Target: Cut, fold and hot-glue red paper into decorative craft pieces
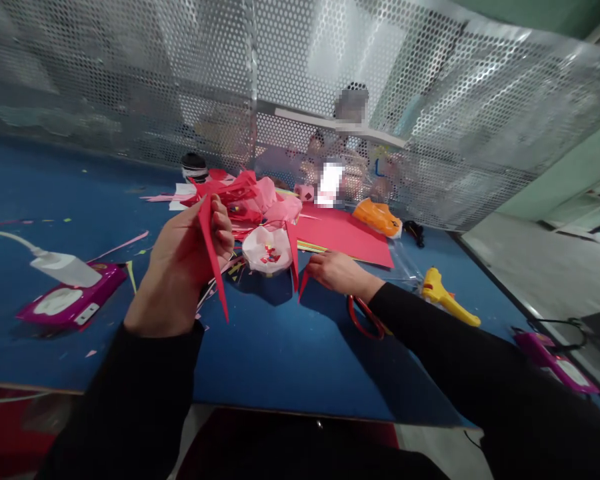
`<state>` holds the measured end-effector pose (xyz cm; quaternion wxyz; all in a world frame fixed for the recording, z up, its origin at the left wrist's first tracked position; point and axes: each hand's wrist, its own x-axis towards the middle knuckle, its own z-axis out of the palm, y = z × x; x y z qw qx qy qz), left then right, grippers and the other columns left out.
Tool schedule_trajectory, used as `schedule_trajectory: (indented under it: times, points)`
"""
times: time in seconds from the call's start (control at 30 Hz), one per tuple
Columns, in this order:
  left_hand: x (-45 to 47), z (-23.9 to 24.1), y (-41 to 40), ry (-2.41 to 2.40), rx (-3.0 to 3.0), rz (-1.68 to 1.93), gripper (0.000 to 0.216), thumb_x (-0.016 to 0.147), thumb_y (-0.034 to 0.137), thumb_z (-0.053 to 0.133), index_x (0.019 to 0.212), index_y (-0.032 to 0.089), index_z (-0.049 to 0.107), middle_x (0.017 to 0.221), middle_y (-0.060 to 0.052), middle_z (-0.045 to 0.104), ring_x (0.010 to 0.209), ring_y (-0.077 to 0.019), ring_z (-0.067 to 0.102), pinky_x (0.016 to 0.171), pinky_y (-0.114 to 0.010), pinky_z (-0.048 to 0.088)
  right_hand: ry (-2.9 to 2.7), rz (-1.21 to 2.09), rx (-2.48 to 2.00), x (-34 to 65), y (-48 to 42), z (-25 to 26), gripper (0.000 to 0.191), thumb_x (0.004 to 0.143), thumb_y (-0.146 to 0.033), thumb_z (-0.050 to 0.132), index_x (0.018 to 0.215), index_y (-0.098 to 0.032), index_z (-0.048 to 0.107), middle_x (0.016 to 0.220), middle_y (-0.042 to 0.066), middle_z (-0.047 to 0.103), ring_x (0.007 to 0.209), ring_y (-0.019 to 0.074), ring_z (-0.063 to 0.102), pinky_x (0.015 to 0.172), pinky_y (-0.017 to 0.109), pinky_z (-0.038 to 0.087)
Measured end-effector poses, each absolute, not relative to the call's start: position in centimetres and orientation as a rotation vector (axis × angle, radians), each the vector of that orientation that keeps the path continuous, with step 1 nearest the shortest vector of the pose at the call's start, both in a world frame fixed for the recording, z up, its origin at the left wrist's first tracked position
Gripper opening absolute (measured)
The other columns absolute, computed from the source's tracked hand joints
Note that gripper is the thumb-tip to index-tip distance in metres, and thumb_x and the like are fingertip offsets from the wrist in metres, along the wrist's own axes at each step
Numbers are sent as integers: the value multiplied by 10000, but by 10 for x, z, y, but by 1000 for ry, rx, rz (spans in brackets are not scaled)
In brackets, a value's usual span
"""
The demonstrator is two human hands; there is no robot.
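My left hand (187, 263) is raised over the blue table (280, 360), its fingers closed on a long pointed strip of red paper (213, 257) that hangs point down. My right hand (337, 273) lies low on the table, fingers pinched on a small red paper sliver (303, 283). Between the hands sits a white crumpled paper cup (267, 250) with red scraps inside, and another red pointed strip (293, 257) leans against it. Red-handled scissors (365, 320) lie under my right wrist.
A heap of pink and red paper (250, 197) and a flat red sheet (345, 237) lie behind. A yellow glue gun (447, 297), an orange object (377, 217), a purple case with white charger (67, 293) and a perforated metal screen (300, 87) surround the work area.
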<state>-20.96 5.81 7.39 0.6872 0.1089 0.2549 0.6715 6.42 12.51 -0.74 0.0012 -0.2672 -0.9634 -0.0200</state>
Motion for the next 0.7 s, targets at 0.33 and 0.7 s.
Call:
schedule_trajectory:
  times: [0.33, 0.7]
  points:
    - [-201, 75, 56, 621, 193, 1487, 295, 1066, 231, 382, 887, 138, 597, 611, 38, 635, 447, -42, 611, 433, -142, 468, -2708, 639, -914, 60, 155, -29, 141, 817, -220, 786, 904, -195, 677, 906, 12, 707, 821, 148, 643, 720, 250, 474]
    - [-203, 61, 67, 691, 234, 1487, 246, 1047, 196, 433, 879, 145, 605, 602, 60, 622, 460, -20, 605, 417, -114, 454, -2635, 860, -833, 61, 159, -29, 119, 823, -197, 754, 895, -210, 661, 907, 10, 651, 834, 161, 583, 754, 278, 451]
